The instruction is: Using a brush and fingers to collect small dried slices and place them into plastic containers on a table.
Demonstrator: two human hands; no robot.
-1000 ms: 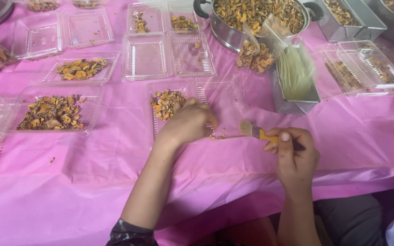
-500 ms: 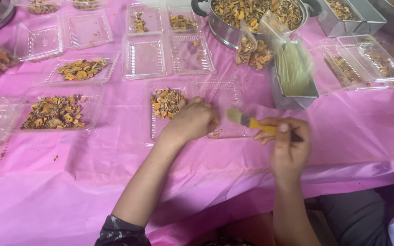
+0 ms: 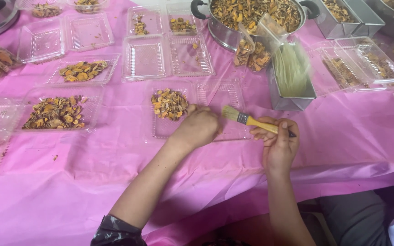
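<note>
Pink-covered tabletop (image 3: 92,182) crowded with clear trays.
Right hand (image 3: 279,143) grips a brush (image 3: 247,120); left hand (image 3: 199,127), curled closed, rests on an open tray (image 3: 233,98) beside dried slices (image 3: 169,104).

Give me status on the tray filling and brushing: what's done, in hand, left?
Done: two clear trays on the left hold dried orange-brown pieces. In hand: the left hand rests on an open clamshell tray with a small heap at its far end, while the right hand holds a yellow-handled brush beside it. Left: several empty trays and a full pot.
</note>
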